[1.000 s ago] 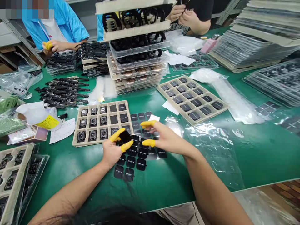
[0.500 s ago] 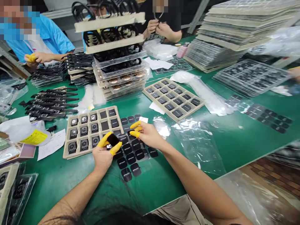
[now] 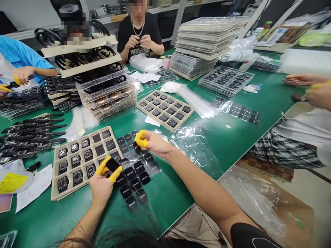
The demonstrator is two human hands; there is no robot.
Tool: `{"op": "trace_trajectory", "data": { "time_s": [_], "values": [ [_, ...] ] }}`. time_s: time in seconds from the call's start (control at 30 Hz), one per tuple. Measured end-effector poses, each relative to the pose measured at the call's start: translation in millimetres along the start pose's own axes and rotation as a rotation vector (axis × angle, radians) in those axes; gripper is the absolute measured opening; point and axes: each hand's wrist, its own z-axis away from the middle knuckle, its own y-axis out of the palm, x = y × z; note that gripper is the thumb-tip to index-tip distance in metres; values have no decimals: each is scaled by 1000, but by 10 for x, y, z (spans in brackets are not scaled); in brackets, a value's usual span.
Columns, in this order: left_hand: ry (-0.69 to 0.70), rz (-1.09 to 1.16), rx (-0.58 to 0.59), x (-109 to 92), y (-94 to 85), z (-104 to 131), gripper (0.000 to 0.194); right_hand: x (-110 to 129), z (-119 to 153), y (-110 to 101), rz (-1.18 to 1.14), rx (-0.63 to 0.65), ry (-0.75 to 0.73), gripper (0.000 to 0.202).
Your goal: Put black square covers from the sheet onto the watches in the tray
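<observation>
My left hand (image 3: 99, 186), with yellow finger cots on thumb and finger, grips a smartwatch body (image 3: 113, 165) by its edges, its glossy black screen facing up. My right hand (image 3: 156, 143), also in yellow cots, pinches a black screen film (image 3: 137, 148) above a clear sheet. On that sheet sit rows of black rounded-square films (image 3: 135, 184) with white print. Left of the sheet, a beige tray (image 3: 54, 179) carries smartwatch bodies, many with their backs up; a few of its compartments hold no watch. The left fingers partly cover the tray's near right corner.
A second beige tray (image 3: 185, 119) of black watches lies beyond my right hand. Tall stacked trays (image 3: 106, 100) stand at back left, more stacked trays (image 3: 196, 62) at back right. Clear plastic film (image 3: 204, 151) lies to the right. Co-workers sit across and at the far right.
The view has swung right, so things sit farther left. My left hand still holds the smartwatch body. My right fingers have curled in, with the black film now hanging tilted below them.
</observation>
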Motion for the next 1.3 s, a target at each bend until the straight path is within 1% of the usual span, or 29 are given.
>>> {"op": "trace_trajectory", "data": {
  "time_s": [0.07,0.13,0.23,0.37,0.5,0.6,0.77,0.9,1.3],
  "values": [
    [-1,-36,43,9,9,13,59,-55,52,116,92,83,73,40],
    [-7,-87,83,14,17,21,55,-150,95,244,137,120,132,39],
    [-24,-115,120,9,27,27,59,-282,123,354,183,63,171,37],
    [-55,-157,154,1,25,36,61,-359,104,363,180,-46,208,33],
    [-31,-227,167,1,8,51,59,-378,113,391,162,-69,287,32],
    [-2,-242,192,7,-1,51,57,-410,134,441,160,-62,324,33],
    [28,-273,209,5,0,49,58,-489,139,490,150,-71,278,37],
    [30,-312,205,-12,4,57,56,-530,133,493,156,-63,259,36],
    [56,-359,209,-29,-4,59,56,-550,123,506,196,-70,256,35]
  ]
}}
